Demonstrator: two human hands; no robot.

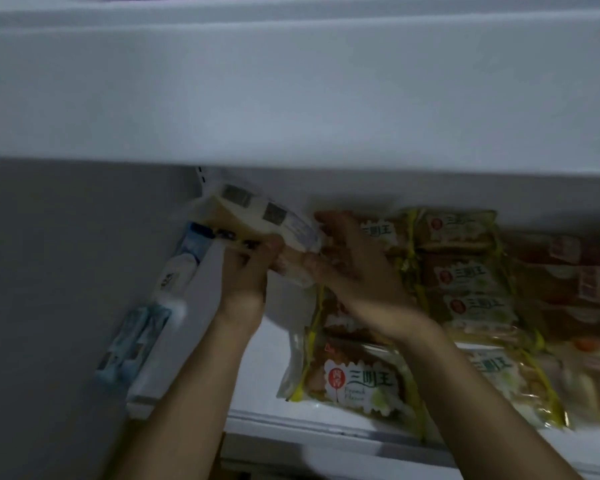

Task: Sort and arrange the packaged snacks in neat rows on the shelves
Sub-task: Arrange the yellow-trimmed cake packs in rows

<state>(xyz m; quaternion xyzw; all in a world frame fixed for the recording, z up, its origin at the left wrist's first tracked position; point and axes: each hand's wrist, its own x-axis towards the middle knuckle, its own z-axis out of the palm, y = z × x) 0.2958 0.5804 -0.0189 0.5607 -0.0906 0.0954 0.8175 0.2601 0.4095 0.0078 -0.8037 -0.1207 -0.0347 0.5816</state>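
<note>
Both hands on pale snack pack (257, 216), held above shelf (267, 344) at back-left. Left hand (246, 271) pinches near end, right hand (354, 258) grips right end. Long axis runs left-right, tilted. Free gap directly below, left of sandwich packs (357, 379); L hand nearer.

The front snack pack (357, 379) on the white shelf (257, 372) has a red round mark and big green Chinese letters that look like 三明王. Small words under them may say "French Flavor", but they are too blurry to be sure. The same green letters show on the stacked packs (465, 275) behind. The print on the pale pack (253, 216) is too blurry to read.
</note>
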